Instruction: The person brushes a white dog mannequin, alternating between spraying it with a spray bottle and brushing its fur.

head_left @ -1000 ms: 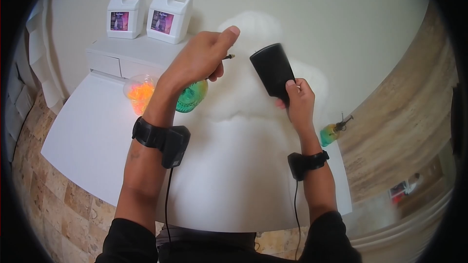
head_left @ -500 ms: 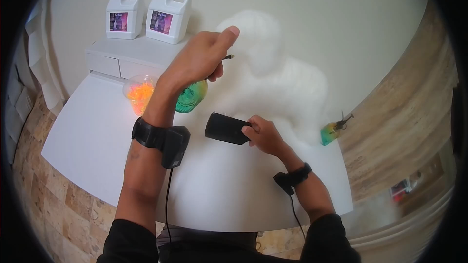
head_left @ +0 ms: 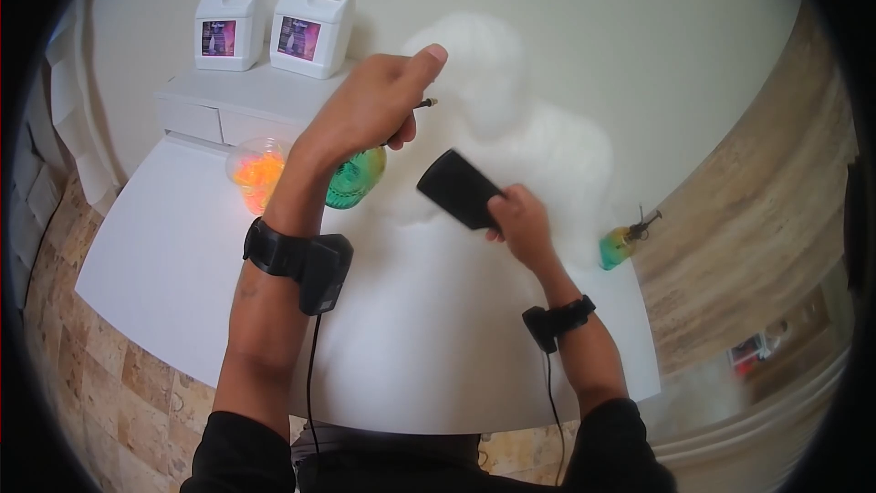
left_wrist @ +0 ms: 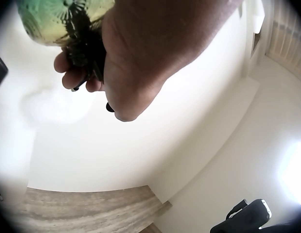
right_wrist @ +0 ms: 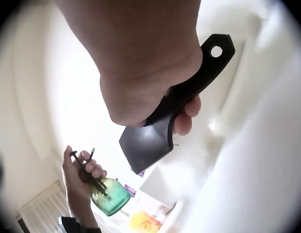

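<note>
My left hand [head_left: 370, 110] is raised over the table and grips a green and yellow glass spray bottle [head_left: 354, 181] by its black pump top [right_wrist: 92, 177]. The bottle's ribbed body [left_wrist: 46, 22] hangs below the fingers. My right hand [head_left: 522, 224] holds a flat black brush [head_left: 459, 190] by its handle, back side up; a few bristles peek past its edge in the right wrist view. The brush overlaps the front of a big white fluffy thing [head_left: 561, 160], rounded at the top and blurred against the pale wall.
At the right table edge stands another green and yellow spray bottle [head_left: 618, 248]. Left of my left forearm sits a clear bowl [head_left: 258, 173] with glowing orange inside. Two white jugs [head_left: 310, 29] stand on a raised drawer unit [head_left: 210, 96] at the back left of the white table [head_left: 155, 246].
My right hand swept the brush down and left from high at the right, turning it sideways, then lifted it partway back up. My left hand stays nearly still with the spray bottle.
</note>
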{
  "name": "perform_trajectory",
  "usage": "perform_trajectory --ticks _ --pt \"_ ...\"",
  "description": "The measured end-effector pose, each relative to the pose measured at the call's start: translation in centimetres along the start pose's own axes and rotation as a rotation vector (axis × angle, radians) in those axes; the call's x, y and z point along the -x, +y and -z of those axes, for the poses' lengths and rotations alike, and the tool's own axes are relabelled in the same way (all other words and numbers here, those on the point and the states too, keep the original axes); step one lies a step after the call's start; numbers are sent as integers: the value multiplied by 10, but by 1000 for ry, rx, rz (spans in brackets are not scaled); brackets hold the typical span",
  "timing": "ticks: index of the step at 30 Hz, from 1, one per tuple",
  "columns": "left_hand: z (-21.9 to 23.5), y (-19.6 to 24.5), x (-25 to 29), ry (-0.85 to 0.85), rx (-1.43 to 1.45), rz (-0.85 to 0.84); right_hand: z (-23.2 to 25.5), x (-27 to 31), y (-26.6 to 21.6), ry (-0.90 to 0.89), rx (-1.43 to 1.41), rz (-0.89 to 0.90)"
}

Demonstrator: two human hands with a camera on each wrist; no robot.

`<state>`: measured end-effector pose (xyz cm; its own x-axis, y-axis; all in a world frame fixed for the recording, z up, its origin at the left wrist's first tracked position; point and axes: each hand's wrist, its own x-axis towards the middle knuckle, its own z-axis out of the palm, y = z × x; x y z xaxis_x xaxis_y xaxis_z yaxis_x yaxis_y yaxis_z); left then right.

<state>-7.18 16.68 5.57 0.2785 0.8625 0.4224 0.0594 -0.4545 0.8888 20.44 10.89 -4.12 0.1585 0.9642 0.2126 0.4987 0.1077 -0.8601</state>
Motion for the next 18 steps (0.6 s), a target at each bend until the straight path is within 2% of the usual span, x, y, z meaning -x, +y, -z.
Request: perform_trajectory --ticks 3,6,9,11,13,15,18 --pt "-2 3 1 -3 -14 6 -12 10 18 -194 47 -40" --pt "0 -1 -2 -18 -13 6 -16 21 14 -354 29 -154" --pt "0 0 -1 -16 -28 -6 -8 27 -4 -388 32 -152" --pt "0 0 -1 -5 -27 -4 3 21 -5 -339 35 -114" --pt "-2 0 0 4 -22 -1 17 11 -5 -128 -49 -19" --pt "-3 4 1 2 -29 9 29 0 -5 -17 -161 76" --pt "-5 -3 -4 -26 -17 5 37 -9 -9 57 -215 110"
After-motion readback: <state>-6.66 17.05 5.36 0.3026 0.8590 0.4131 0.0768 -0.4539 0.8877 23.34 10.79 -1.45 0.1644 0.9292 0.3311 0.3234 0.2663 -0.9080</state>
